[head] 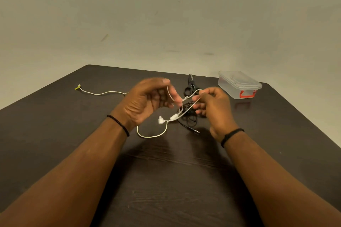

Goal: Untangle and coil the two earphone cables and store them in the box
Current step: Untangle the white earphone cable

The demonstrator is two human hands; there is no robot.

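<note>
Hands meet above the middle of the dark table (166, 180), and the white earphone cable (151, 136) hangs between them. The left hand (145, 101) is blurred; its fingers are curled and a strand of the white cable runs up to its fingertips, so it seems to pinch that strand. The right hand (214, 108) pinches another strand between thumb and forefinger, its other fingers loosely curled below.

From the two hands the strands drop and meet at a small white remote (175, 116), with a white earbud (160, 120) just left of it, below the left hand's fingers. Beneath that the cable loops toward the person, passes under the left wrist, then runs long and nearly straight away to the left, ending at a yellowish tip (78, 86) well apart from the left hand.

The black earphone cable (189, 116) lies in a loose heap on the table just under and between the hands, its plug (195, 131) pointing right, near the right wrist.

Beyond the hands lie black scissors (191, 84), blades pointing away. The clear box (239, 84), lid on and red latch facing the person, sits beyond the right hand near the far edge. Bare tabletop spreads toward the person under both forearms.
</note>
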